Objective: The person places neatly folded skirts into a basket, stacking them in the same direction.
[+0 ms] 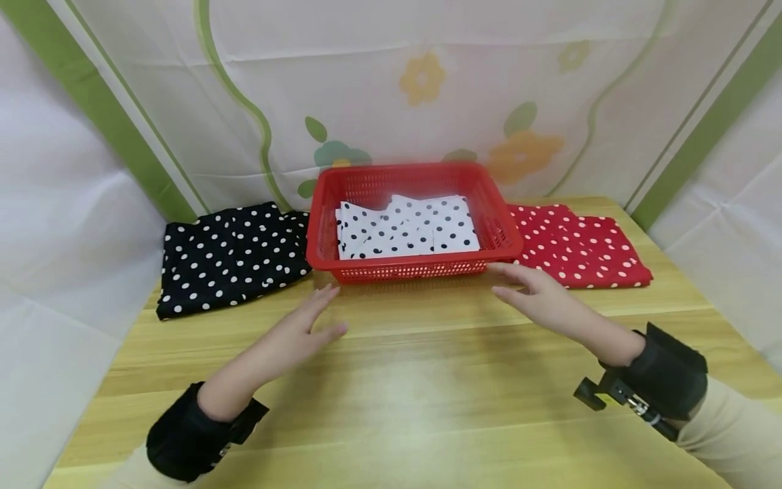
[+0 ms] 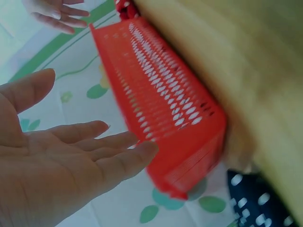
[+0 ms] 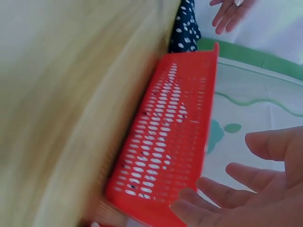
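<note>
A red plastic basket (image 1: 415, 266) with perforated walls stands at the back of the table. Inside it lies a folded white cloth (image 1: 406, 227) with black dots. My left hand (image 1: 298, 334) hovers in front of the basket's left corner, fingers extended and thumb apart, holding nothing. On the other side my right hand (image 1: 540, 299) reaches toward the front right corner, also with nothing in its grasp. Both wrist views show spread fingers beside the basket wall (image 2: 156, 80); whether any fingertip touches it I cannot tell.
A folded black cloth with white dots (image 1: 235, 255) lies left of the basket. To the right is a folded red cloth with white dots (image 1: 580, 248). Behind them hangs a flowered white curtain (image 1: 366, 81). The wooden table (image 1: 403, 387) extends in front.
</note>
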Available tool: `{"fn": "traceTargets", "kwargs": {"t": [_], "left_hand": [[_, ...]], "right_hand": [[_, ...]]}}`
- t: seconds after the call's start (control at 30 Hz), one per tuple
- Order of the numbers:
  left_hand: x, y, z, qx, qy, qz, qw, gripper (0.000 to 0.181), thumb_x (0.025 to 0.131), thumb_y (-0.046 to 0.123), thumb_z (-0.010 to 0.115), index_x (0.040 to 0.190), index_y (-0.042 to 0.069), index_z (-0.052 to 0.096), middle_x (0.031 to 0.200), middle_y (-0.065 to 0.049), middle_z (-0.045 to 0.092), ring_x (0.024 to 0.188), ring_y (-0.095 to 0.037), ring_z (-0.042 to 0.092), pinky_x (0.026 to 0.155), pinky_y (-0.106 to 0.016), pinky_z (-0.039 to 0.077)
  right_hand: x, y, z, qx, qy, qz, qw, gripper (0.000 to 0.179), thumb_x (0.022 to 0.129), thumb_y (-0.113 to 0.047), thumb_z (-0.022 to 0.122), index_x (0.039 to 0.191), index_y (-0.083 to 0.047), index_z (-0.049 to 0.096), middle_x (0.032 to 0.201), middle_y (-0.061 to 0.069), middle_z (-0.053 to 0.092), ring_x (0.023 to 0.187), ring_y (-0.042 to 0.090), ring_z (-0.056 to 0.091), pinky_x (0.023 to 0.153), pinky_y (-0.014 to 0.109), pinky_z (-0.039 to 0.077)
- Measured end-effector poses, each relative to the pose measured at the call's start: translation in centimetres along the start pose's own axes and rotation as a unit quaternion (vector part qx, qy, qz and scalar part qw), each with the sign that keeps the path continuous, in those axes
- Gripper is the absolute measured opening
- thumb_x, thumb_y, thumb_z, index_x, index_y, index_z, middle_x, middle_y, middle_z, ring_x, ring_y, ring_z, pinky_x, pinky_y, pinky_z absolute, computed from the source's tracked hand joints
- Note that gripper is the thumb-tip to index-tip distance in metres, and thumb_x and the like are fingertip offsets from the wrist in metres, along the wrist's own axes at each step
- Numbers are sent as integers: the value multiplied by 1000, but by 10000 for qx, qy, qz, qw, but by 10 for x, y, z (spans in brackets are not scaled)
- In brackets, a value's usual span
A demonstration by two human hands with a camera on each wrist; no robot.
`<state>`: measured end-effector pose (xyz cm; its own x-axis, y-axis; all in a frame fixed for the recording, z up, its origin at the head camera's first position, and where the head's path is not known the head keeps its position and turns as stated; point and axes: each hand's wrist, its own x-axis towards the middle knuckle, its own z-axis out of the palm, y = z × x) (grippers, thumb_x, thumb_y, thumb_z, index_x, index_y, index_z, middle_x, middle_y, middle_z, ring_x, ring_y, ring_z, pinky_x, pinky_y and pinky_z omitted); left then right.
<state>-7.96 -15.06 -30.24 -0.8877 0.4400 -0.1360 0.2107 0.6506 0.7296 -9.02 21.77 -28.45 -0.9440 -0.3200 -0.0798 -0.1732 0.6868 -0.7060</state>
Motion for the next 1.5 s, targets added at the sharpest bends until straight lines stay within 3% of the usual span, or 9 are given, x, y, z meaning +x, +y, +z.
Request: {"fn": "traceTargets", "kwargs": {"t": [0.13, 0.27, 0.43, 0.8, 1.5], "left_hand": [[-1, -7, 16, -51, -100, -65, 9999, 67, 100, 30, 56, 151, -3, 27, 158, -22, 17, 144, -43, 7, 112, -59, 11], [-3, -8, 23, -91, -118, -71, 9999, 66, 100, 29, 56, 150, -4, 28, 157, -23, 19, 145, -42, 8, 113, -57, 12], [-6, -6, 24, -130, -92, -114, 9998, 65, 100, 27, 56, 149, -5, 28, 157, -23, 18, 145, -42, 7, 113, -56, 10], [-7, -17, 28, -144, -191, -288, 9993, 65, 100, 26, 56, 149, -6, 28, 157, -25, 15, 144, -44, 5, 112, -59, 10], [-10, -31, 27, -61, -153, -495, 9986, 65, 100, 28, 55, 149, -5, 28, 156, -27, 16, 143, -47, 5, 110, -62, 9]], "right_hand": [[-5, 7, 12, -78, -108, 31, 9999, 50, 99, -20, 57, 142, 3, 44, 141, 27, 45, 121, 45, 49, 88, 52, 52], [-6, 10, 20, -47, -144, -9, 9999, 49, 99, -19, 57, 141, 3, 45, 139, 26, 47, 123, 46, 46, 90, 53, 50], [-7, 9, 23, -22, -114, -49, 9999, 48, 99, -17, 57, 141, 3, 46, 139, 26, 48, 123, 46, 46, 90, 53, 50], [-8, 11, 34, -142, -58, -319, 9994, 44, 99, -14, 56, 137, 8, 48, 138, 26, 50, 123, 47, 47, 94, 60, 44], [-13, 17, 39, -82, -176, -250, 9995, 46, 100, -18, 55, 138, 7, 47, 141, 26, 47, 126, 48, 44, 96, 62, 42]]}}
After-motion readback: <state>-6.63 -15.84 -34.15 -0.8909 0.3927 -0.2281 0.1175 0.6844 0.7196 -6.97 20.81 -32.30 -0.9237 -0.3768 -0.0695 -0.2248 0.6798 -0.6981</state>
